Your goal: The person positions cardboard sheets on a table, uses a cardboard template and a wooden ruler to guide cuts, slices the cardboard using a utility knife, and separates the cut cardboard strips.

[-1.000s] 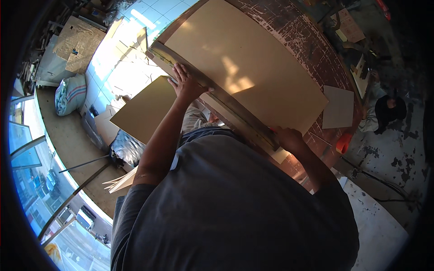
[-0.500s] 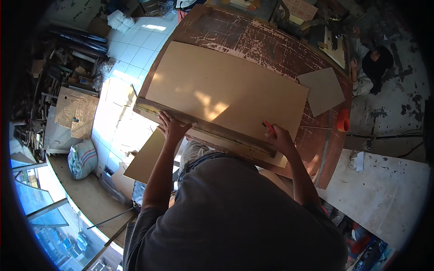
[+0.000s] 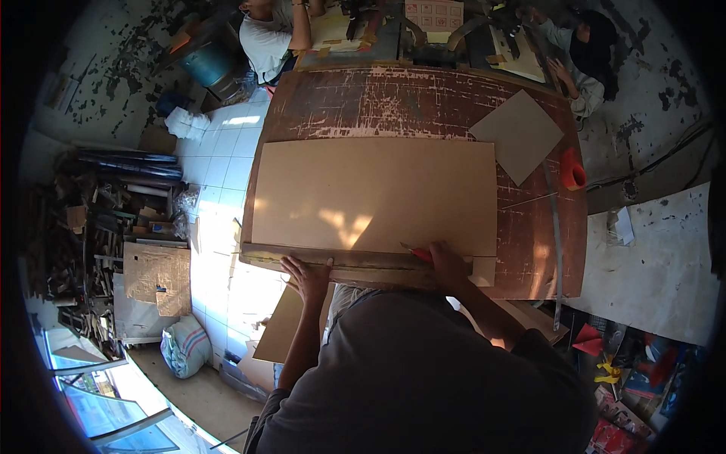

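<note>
A large brown cardboard sheet (image 3: 378,189) lies on the scratched red-brown table. Along its near edge rests a long straight bar (image 3: 363,263), dark with a yellowish streak. My left hand (image 3: 306,280) presses down on the bar's left part, thumb and fingers spread. In my right hand (image 3: 449,268) is a red utility knife (image 3: 420,253), its tip pointing left at the bar's far edge. The right fingers wrap round the handle and partly hide it. Whether the blade touches the cardboard I cannot tell.
A smaller grey-brown board (image 3: 518,136) and a red tape roll (image 3: 572,169) lie on the table's right. Another brown sheet (image 3: 283,329) sits below the table edge at left. Two people work at the far side, one in a white shirt (image 3: 266,41), one with a light sleeve (image 3: 586,98).
The view has turned and tilted up, bringing the far workers into sight. My right hand with the utility knife has moved left and down to the bar's edge. My left hand stays on the bar.
</note>
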A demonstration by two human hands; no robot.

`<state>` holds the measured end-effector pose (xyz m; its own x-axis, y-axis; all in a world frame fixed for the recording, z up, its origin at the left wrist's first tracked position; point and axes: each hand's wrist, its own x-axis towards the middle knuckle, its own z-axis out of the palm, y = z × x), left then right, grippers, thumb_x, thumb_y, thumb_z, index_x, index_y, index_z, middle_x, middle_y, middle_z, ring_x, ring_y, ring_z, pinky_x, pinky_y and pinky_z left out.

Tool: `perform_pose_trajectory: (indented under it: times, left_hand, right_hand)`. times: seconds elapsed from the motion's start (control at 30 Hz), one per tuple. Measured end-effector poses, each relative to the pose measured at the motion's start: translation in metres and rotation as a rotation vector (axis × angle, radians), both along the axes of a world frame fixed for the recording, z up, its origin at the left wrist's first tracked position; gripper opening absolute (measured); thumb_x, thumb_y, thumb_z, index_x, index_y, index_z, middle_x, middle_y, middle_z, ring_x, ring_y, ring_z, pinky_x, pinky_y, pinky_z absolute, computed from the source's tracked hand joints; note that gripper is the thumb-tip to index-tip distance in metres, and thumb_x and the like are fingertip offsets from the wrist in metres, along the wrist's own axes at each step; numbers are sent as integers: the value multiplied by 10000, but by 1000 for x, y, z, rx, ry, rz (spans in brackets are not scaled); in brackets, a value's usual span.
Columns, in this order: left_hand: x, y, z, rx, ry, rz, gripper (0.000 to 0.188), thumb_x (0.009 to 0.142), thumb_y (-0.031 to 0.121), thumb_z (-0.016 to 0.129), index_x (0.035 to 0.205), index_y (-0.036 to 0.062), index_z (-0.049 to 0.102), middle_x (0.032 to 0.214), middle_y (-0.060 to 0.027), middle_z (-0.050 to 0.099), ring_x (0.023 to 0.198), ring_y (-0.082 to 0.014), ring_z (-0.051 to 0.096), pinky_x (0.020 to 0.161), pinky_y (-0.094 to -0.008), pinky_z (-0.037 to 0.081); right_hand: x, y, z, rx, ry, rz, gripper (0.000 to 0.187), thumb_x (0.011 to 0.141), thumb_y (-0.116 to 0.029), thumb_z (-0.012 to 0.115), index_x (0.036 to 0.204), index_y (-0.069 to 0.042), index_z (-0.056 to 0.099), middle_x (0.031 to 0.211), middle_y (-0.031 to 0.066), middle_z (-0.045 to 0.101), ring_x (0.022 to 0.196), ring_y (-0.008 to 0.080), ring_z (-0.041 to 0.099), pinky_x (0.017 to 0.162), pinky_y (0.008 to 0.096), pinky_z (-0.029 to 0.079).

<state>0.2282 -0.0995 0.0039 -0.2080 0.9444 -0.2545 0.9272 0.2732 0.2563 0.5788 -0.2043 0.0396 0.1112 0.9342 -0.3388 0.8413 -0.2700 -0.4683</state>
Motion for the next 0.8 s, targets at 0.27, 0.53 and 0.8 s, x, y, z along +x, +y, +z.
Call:
perform_pose_trajectory:
  times: [0.27,0.53,0.8]
  left_hand:
    - [-27,-11,-31,270,-237,19,935,954,584,558,1590,43,139,1665,-220,44,1540,-405,18,1133,-719,116]
    - [-38,-13,-20,339,-368,8,747,992,451,573,1569,78,281,1648,-198,190,1533,-394,121,1133,-727,121]
    - [-35,-6,-7,450,-438,167,824,981,444,594,1574,29,199,1633,-261,162,1512,-432,165,1176,-642,143]
  right_hand:
    - [-10,13,-12,-87,-165,9,684,670,-317,889,1175,-56,509,1176,197,564,978,407,667,834,514,557]
    - [12,19,-1,194,7,40,603,705,-526,824,1009,-34,653,874,179,686,870,341,697,737,487,528]
    - [26,76,34,133,-19,-123,609,749,-636,760,826,-34,703,704,155,659,717,348,687,679,452,511]
